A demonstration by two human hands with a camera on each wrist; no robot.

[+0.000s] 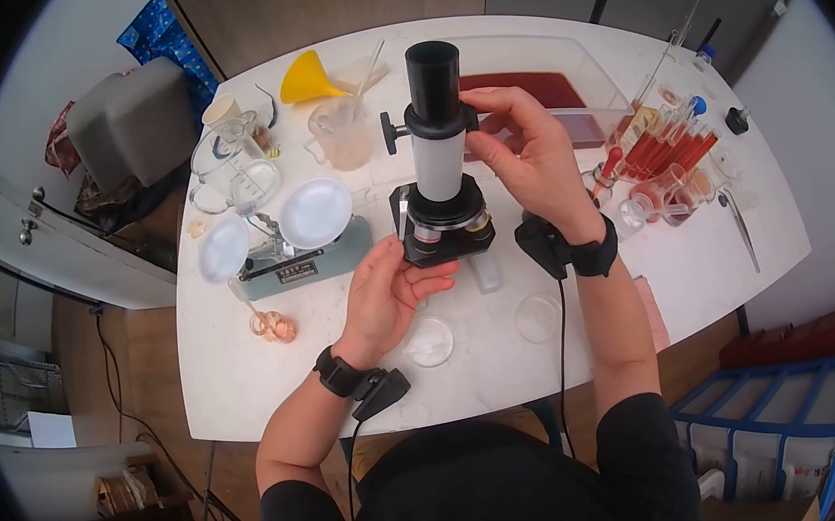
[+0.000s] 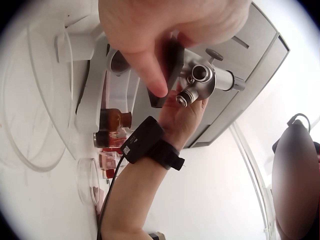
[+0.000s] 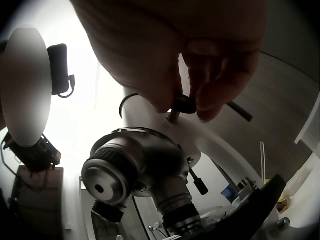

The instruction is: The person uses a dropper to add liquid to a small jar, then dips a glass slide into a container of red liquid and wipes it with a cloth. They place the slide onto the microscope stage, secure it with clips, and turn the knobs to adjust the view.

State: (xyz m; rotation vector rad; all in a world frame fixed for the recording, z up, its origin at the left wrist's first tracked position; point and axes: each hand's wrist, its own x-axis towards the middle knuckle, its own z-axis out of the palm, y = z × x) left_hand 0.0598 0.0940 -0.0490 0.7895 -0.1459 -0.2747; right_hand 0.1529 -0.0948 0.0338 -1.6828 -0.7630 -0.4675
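A white and black microscope (image 1: pixel 440 163) stands at the middle of the table. My left hand (image 1: pixel 379 299) grips the edge of its flat black stage (image 2: pixel 170 67), thumb and fingers on opposite faces. At the upper right of the tube, my right hand (image 1: pixel 531 164) pinches a black focus knob (image 3: pixel 185 104) between thumb and fingertips. Below the tube, metal objective lenses (image 3: pixel 112 172) on the turret point several ways. The microscope's base is hidden in the head view. Two clear petri dishes (image 1: pixel 429 342) lie on the table in front.
Left of the microscope stands a balance scale (image 1: pixel 312 261) with two white pans. Behind it are a glass beaker (image 1: pixel 254 181), a plastic jug (image 1: pixel 340 137) and a yellow funnel (image 1: pixel 308 78). Test tubes of red liquid (image 1: pixel 663 148) and tweezers (image 1: pixel 739 229) sit at the right.
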